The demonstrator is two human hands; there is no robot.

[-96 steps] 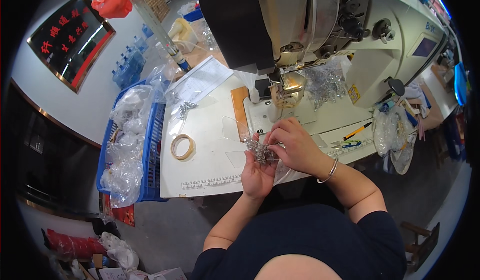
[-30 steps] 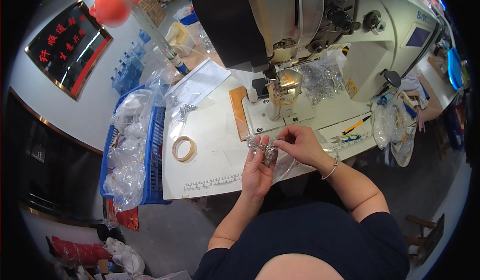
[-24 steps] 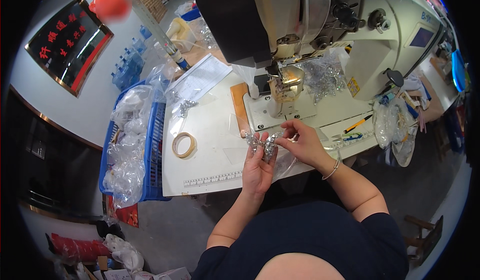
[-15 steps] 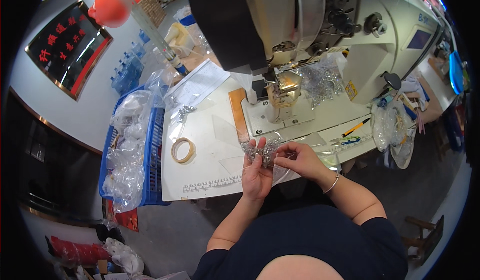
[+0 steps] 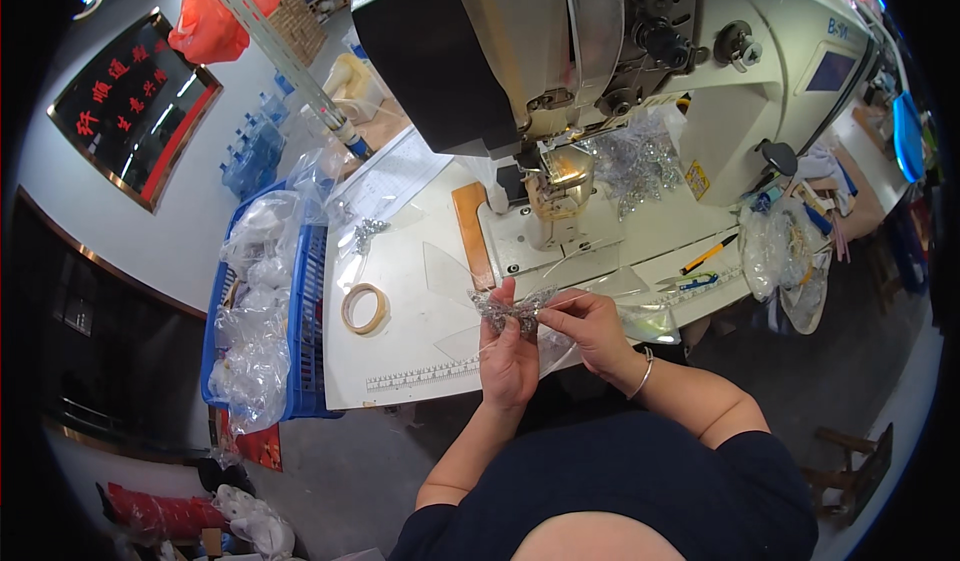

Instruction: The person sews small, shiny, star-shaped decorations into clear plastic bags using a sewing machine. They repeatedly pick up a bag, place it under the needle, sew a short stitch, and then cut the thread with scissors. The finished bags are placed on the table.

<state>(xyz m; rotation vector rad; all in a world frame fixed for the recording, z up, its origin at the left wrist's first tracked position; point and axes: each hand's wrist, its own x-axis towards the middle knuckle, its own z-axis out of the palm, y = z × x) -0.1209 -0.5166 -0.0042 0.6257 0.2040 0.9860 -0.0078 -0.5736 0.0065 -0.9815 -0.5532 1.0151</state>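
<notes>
A sparkly silver ornament with wing-like sides (image 5: 505, 311) is held up over the table's front edge. My left hand (image 5: 508, 373) grips it from below, thumb on the near side and fingers behind. At its right end, my right hand (image 5: 592, 333) pinches with thumb and fingertips. Clear plastic film pieces (image 5: 440, 266) lie around both hands. Just beyond is the sewing machine's needle area (image 5: 560, 183), with an orange-brown bar (image 5: 472, 231) to its left. More silvery pieces (image 5: 640, 166) are heaped on the machine bed.
A tape roll (image 5: 383, 311) and a printed ruler strip (image 5: 420, 373) are on the white tabletop. At left stands a blue basket (image 5: 302, 331) full of clear plastic. An orange pen (image 5: 710, 254) and small thread snips (image 5: 697, 282) lie at right. The machine head (image 5: 430, 61) overhangs the table.
The ornament has turned so its wing-like sides spread more plainly. My right hand has shifted slightly left, its fingertips now closed at the ornament's right end. The view has shifted slightly.
</notes>
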